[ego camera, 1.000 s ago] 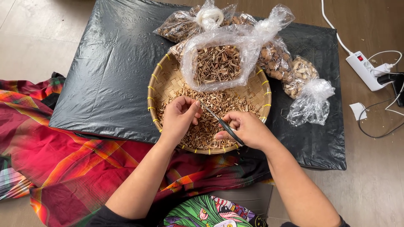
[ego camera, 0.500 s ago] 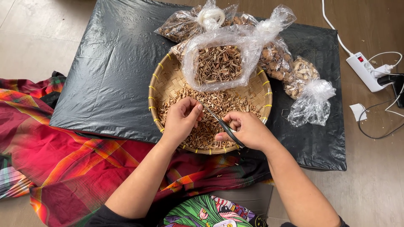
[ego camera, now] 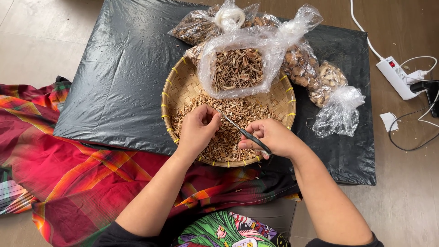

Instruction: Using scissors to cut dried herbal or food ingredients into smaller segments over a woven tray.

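Note:
A round woven bamboo tray (ego camera: 179, 93) sits on a black plastic sheet and holds a heap of dry brown plant pieces (ego camera: 238, 114). My left hand (ego camera: 197, 130) hovers over the heap with its fingers pinched on a small brown piece. My right hand (ego camera: 274, 137) grips black-handled scissors (ego camera: 242, 131), whose blades point up-left toward the left fingertips. An open clear plastic bag of the same dried pieces (ego camera: 238, 68) rests on the far part of the tray.
More tied clear bags of dried material (ego camera: 320, 80) lie behind and to the right of the tray. The black plastic sheet (ego camera: 119, 77) covers the floor. A red plaid cloth (ego camera: 59, 169) lies at the left. A white power strip with cables (ego camera: 398, 77) sits at the right.
Both hands stayed over the heap; my left fingers shifted a little and the scissors tilted slightly toward them.

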